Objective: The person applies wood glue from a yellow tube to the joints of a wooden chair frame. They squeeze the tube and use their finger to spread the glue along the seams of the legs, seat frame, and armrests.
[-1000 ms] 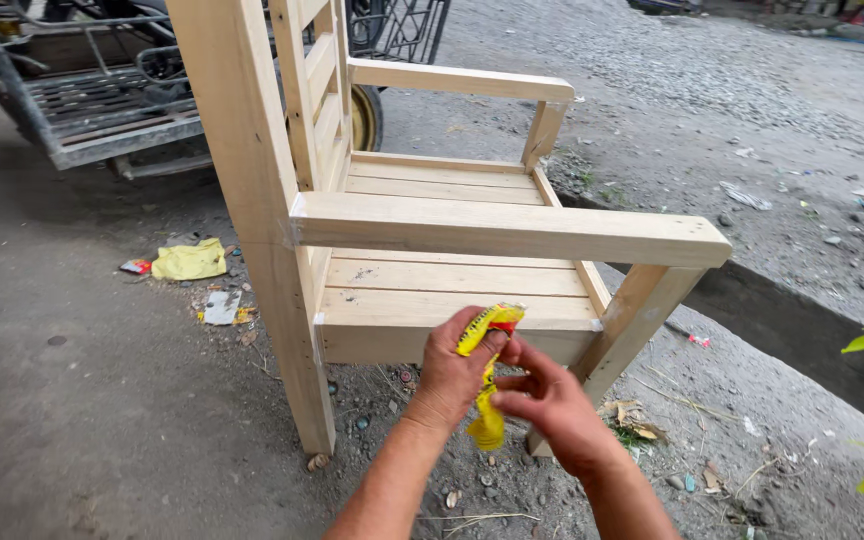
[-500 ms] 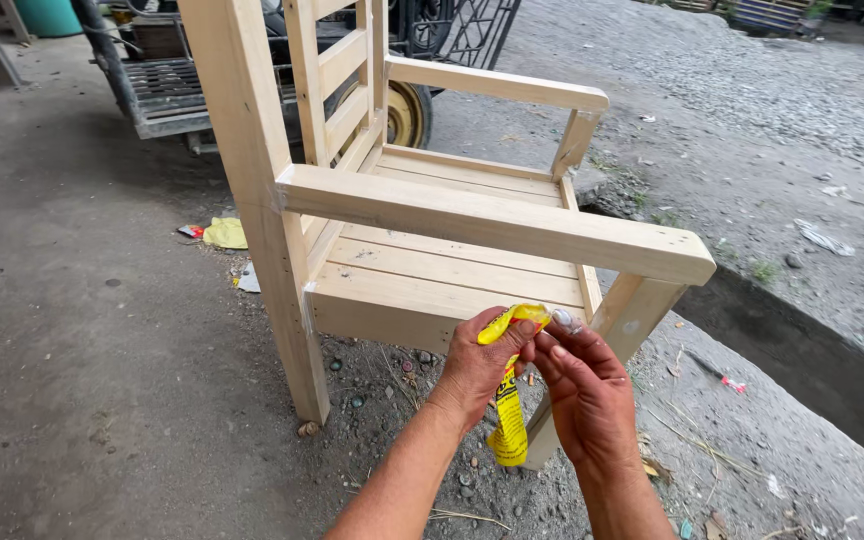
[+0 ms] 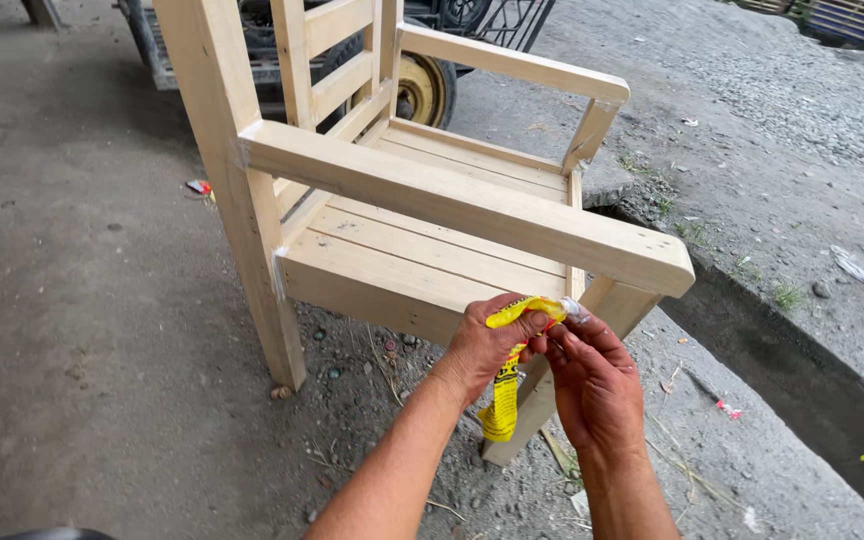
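We see both forearms reach up from the near edge, meeting at the near front corner of a bare wooden armchair. The left hand is wrapped around a yellow tube; the right hand pinches its tip between the fingertips.

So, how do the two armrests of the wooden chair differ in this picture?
The near armrest lies just above the hands and crosses the middle of the picture; the far armrest lies beyond the seat, toward the yellow wheel. The near armrest looks thick and wide; the far armrest looks thinner from here. Both are pale, unpainted wood with a slanted front support.
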`<act>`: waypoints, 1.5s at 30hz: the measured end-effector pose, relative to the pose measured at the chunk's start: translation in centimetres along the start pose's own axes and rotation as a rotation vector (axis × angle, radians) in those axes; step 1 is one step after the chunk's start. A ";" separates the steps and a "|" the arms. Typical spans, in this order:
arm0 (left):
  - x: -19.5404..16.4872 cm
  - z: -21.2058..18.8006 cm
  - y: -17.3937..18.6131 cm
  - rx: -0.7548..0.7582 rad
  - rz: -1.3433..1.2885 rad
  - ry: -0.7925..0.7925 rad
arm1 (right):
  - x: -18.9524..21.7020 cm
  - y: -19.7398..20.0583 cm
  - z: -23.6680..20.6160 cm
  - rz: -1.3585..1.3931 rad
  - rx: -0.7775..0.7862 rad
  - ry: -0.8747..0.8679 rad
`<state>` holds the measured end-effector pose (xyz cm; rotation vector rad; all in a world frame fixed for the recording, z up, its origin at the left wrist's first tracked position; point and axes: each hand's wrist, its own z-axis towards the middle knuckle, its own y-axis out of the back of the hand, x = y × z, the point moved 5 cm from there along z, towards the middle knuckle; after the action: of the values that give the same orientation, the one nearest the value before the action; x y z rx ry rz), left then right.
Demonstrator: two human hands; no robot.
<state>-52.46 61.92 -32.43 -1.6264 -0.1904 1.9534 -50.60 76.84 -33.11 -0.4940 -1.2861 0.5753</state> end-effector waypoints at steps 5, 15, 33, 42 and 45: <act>0.3 0.7 -0.5 -0.001 0.052 -0.037 | 0.7 0.3 0.7 0.050 0.089 -0.005; 2.3 1.8 -2.2 0.064 0.136 -0.016 | 1.2 3.3 0.1 0.068 -0.012 0.052; 2.9 2.2 -0.7 -0.039 -0.001 0.050 | 5.5 2.4 0.5 -0.330 -0.206 0.403; 2.8 2.8 -1.1 -0.120 0.021 0.018 | 6.2 1.5 0.9 -0.807 -0.268 0.621; 1.2 3.1 -1.8 -0.127 0.067 0.036 | 6.3 0.5 0.8 -0.963 -0.335 0.690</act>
<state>-54.82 64.81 -31.88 -1.7688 -0.2530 1.9960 -50.29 81.28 -28.60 -0.2490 -0.8000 -0.5904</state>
